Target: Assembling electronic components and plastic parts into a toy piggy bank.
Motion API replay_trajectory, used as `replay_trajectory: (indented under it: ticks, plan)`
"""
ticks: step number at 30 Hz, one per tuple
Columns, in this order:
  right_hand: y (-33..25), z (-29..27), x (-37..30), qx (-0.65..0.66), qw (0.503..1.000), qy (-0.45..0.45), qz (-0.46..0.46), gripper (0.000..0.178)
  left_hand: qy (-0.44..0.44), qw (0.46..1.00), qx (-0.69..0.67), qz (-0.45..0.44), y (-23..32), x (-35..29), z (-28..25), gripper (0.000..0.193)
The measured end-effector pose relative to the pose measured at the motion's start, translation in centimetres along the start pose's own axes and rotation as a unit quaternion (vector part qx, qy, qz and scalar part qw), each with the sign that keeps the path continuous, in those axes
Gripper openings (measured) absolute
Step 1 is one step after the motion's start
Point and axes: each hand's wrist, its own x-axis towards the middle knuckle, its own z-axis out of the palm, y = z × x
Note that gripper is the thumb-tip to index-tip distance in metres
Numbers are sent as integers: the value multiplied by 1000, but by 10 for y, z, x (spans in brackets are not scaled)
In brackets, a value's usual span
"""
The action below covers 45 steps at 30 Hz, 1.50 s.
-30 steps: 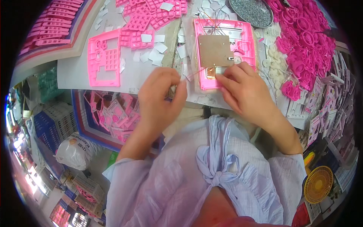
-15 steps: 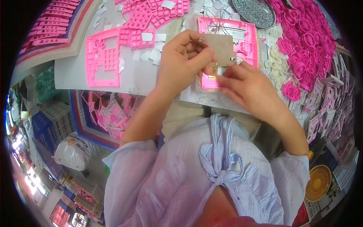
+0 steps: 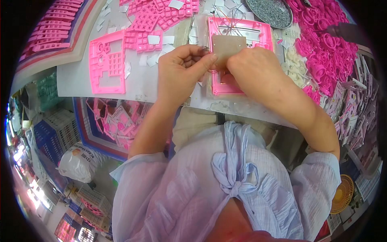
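A brown circuit board (image 3: 225,45) lies over the pink plastic housing (image 3: 264,32), with thin coloured wires (image 3: 230,25) rising behind it. My left hand (image 3: 179,70) is closed, its thumb and forefinger pinching at the board's left edge. A small dark metallic piece (image 3: 205,49) shows by the forefinger. My right hand (image 3: 258,68) is bent over the board's right part in a closed grip. Its fingertips are tucked beneath, so what they hold is hidden. To the left, a pink frame with square openings (image 3: 119,82) lies flat on the table.
Pink keypads (image 3: 145,22) and white paper pieces (image 3: 154,39) lie at the back. A metal dish of screws (image 3: 272,15) stands near a heap of pink rings (image 3: 322,52) and white discs (image 3: 296,60). A blurred dark object (image 3: 342,33) juts in from the right.
My right hand has moved up and turned over the board, covering its right side. My left hand has shifted slightly left. The dark object at the upper right has come into view.
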Motion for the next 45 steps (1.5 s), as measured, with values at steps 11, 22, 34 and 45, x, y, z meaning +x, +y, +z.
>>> replay_trajectory:
  ticks: [11,22,34,45]
  plan:
    - [4,-9,-31,148,975,159,42,7,-9,919,274,285,3,0,10,13]
    - [28,9,-77,473,848,192,141,17,-102,854,389,331,19,-13,19,25]
    - [4,49,-106,106,942,316,31,16,-135,768,494,385,-7,-22,-1,34]
    - [28,90,-107,209,905,369,17,15,-147,780,469,388,3,-31,20,26]
